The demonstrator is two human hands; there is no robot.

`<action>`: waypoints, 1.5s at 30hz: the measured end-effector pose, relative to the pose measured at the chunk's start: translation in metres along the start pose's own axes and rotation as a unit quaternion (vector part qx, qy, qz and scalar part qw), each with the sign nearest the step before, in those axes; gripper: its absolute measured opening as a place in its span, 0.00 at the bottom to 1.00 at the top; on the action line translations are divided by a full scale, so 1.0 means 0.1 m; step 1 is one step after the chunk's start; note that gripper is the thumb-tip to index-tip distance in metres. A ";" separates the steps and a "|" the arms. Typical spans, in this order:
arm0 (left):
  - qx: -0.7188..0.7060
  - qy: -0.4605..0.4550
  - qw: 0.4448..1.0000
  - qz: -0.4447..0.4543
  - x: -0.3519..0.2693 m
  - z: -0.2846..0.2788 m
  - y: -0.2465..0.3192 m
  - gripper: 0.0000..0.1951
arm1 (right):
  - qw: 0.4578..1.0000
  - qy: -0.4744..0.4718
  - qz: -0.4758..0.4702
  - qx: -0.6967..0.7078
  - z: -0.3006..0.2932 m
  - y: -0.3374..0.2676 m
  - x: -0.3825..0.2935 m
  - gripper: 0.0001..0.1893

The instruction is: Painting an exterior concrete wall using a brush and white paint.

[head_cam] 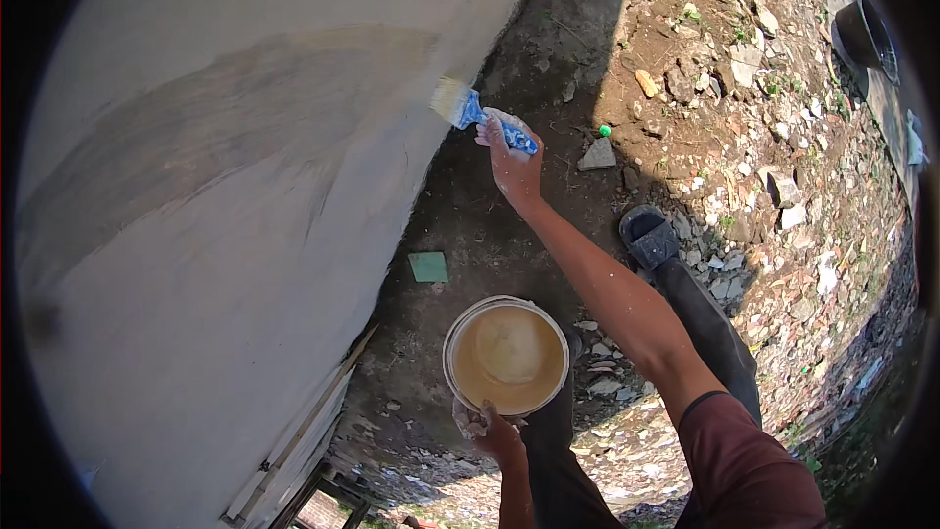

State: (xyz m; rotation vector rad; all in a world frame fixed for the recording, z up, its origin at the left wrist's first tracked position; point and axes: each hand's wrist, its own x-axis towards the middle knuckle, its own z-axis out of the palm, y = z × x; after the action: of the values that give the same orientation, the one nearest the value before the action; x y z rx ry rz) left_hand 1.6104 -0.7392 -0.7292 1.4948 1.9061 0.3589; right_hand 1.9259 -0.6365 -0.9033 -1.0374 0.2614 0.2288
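Observation:
My right hand (516, 154) grips the blue, paint-spattered handle of a flat paintbrush (470, 109). The pale bristles meet the wall (294, 250) close to its lower edge. Across the wall runs a broad, curved band (242, 110) that looks darker than the surface around it. Lower in view, my left hand (490, 430) holds a round plastic bucket (449, 375) by its near rim, with the thumb over the edge. Inside the bucket is a yellowish-cream liquid or coating (510, 345), and a paler round patch shows in it.
A green square tile piece (428, 267) lies on the dark ground by the wall. Stones and rubble (742, 66) cover the sunlit ground to the right. My sandalled foot (650, 236) stands beside a grey stone (597, 155). A black bucket (866, 39) is at the far right.

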 end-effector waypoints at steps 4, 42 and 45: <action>0.046 -0.003 0.999 -0.023 0.14 0.24 -0.01 0.22 | 0.999 0.025 -0.006 0.028 0.12 -0.04 0.01 0.12; 0.060 -0.059 0.992 0.096 0.12 -0.55 -0.08 0.24 | 0.995 -0.054 -0.061 0.064 0.64 -1.13 -0.13 0.13; 0.045 -0.065 0.994 0.081 0.11 -0.67 -0.16 0.23 | 1.000 0.018 -0.017 0.017 0.23 -0.46 0.05 0.13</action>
State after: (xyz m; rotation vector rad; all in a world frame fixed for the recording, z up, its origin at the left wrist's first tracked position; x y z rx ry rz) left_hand 1.5535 -0.7215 -0.6931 1.6959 1.7244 0.2450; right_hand 1.9477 -0.6389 -0.8561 -1.0119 0.2793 0.1749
